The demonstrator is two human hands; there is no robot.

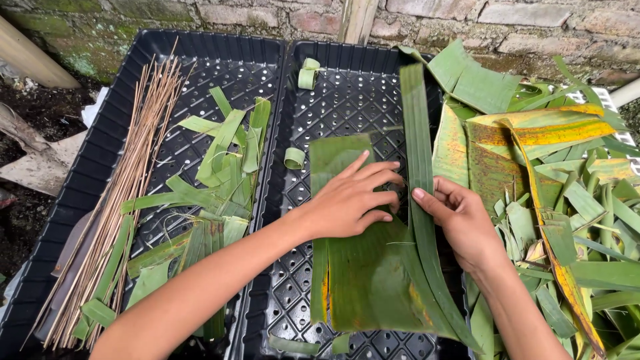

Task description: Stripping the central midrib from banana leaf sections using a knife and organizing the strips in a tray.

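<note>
My left hand [350, 200] presses flat on a wide green banana leaf piece [363, 273] lying in the right black perforated tray [293, 300]. My right hand [460, 223] rests beside it, thumb and fingers pinching a long narrow leaf strip [415, 127] that runs from the tray's far rim down toward me. The strip lies partly over the wide leaf's right edge.
The left black tray [113, 113] holds a bundle of thin brown sticks [127, 193] and several cut leaf strips [223, 167]. Two small rolled leaf rings [294, 158] sit in the right tray. A heap of green and yellow leaves [560, 187] lies right, a brick wall [520, 20] behind.
</note>
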